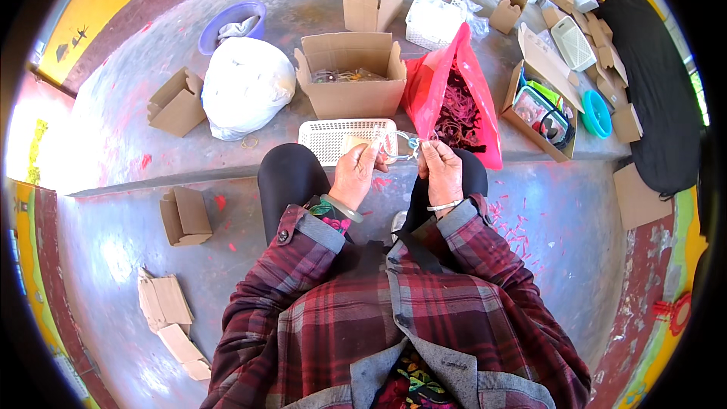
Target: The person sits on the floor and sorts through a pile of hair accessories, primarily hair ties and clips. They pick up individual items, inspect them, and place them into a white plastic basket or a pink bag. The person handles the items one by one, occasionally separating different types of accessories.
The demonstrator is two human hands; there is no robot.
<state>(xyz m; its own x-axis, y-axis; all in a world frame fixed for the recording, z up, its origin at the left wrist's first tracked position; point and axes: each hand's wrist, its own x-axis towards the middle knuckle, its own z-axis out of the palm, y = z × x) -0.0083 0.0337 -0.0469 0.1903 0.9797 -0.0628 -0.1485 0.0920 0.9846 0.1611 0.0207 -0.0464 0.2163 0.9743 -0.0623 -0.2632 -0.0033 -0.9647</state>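
Note:
My left hand (354, 176) and my right hand (442, 173) are raised between my knees, thumbs and fingertips pinched together. Between them stretch some thin, pale translucent loops (407, 142), gripped from both sides; their exact kind is too small to make out. Just beyond my left hand lies a white perforated plastic basket (314, 136) with a tan piece inside. Close past my right hand, a pink-red bag (430, 89) gapes, full of dark and pink stringy pieces (458, 110).
Ahead stands an open cardboard box (356, 98) holding small bagged items. A stuffed white bag (248, 87) and a purple basin (254, 15) are to its left. On the right sits a box of mixed goods (530, 121) near a teal basket (597, 113). Flattened cardboard (164, 301) lies at left.

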